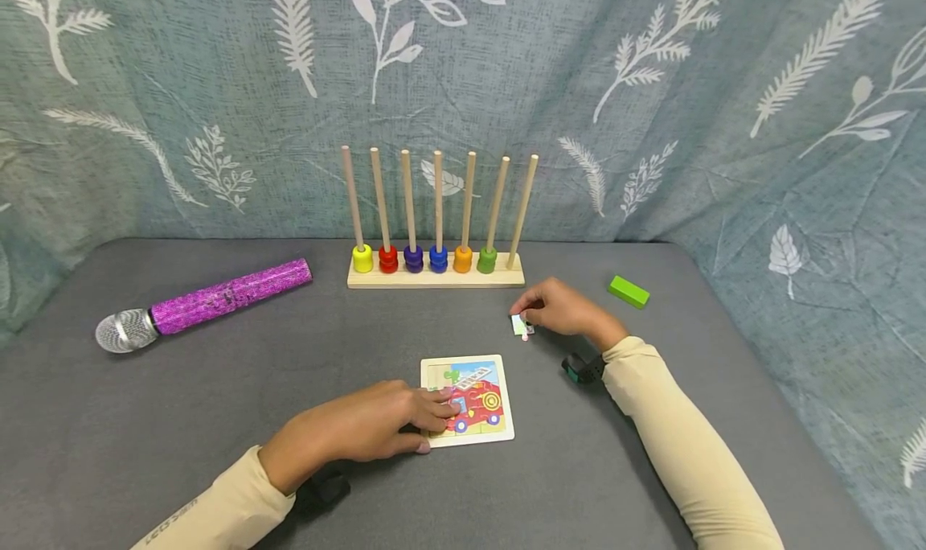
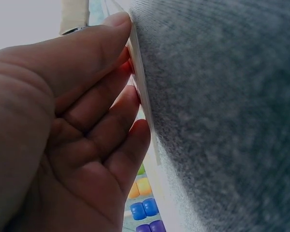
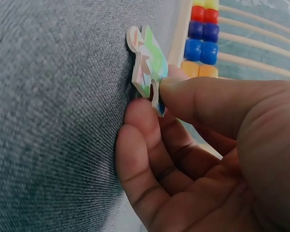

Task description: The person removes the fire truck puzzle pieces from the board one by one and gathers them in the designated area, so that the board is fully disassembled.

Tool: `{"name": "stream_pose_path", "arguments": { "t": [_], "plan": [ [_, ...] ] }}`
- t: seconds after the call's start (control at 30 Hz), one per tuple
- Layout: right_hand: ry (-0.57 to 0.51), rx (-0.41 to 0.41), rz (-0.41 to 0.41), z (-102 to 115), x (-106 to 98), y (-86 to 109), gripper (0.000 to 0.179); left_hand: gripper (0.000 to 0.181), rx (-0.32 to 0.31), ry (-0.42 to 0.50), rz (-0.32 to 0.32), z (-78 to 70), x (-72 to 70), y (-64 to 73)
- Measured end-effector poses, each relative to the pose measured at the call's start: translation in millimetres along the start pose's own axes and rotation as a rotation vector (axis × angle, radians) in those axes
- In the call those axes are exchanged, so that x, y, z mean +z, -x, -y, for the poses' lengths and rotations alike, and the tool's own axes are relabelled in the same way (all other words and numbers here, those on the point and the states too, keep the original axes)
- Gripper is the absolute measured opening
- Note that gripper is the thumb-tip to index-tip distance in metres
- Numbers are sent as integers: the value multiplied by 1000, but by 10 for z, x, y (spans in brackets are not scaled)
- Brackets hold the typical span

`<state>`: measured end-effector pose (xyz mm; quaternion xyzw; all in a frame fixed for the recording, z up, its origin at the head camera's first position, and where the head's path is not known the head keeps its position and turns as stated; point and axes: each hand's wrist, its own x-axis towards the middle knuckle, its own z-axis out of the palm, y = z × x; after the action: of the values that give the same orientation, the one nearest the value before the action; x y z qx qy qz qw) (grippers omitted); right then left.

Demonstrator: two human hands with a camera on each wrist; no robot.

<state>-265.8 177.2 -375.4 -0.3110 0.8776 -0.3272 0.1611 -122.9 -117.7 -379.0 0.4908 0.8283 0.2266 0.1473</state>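
Note:
A square wooden jigsaw puzzle [image 1: 473, 373] with a red fire truck picture lies on the table in the head view. Its upper left part shows bare wood. My left hand [image 1: 369, 423] rests on the puzzle's left side, fingers extended over the picture and thumb at the lower left edge. In the left wrist view, that hand [image 2: 87, 111] touches the board's edge. Farther right, my right hand [image 1: 560, 307] pinches a small puzzle piece [image 1: 518, 325] between thumb and fingers. The right wrist view shows this puzzle piece [image 3: 150, 60] tilted up, close to the table surface.
Behind the puzzle stands a wooden bead rack [image 1: 436, 281] with upright pegs and coloured beads. A purple microphone [image 1: 231, 297] lies at the left, and a green block [image 1: 628, 291] lies at the right. A patterned curtain [image 1: 463, 92] hangs behind the grey table [image 1: 347, 341].

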Motion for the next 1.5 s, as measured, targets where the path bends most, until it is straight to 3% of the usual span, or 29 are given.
{"name": "stream_pose_path", "arguments": {
  "t": [0.23,0.43,0.63,0.93,1.33,1.5],
  "plan": [
    [33,13,-1,17,-5,4,19,36,-8,15,0,8,8,-6],
    [129,35,13,56,-32,29,21,36,-5,8,-9,20,21,-4],
    [187,4,-30,161,-41,60,20,35,-2,-4,-20,14,25,5],
    [112,-87,-30,347,98,86,22,35,-20,16,-6,15,14,10],
    [91,-184,65,487,280,90,20,35,-3,6,-8,22,2,-9],
    [55,-215,165,561,366,98,21,35,-13,5,1,18,7,-4]
  ]
}}
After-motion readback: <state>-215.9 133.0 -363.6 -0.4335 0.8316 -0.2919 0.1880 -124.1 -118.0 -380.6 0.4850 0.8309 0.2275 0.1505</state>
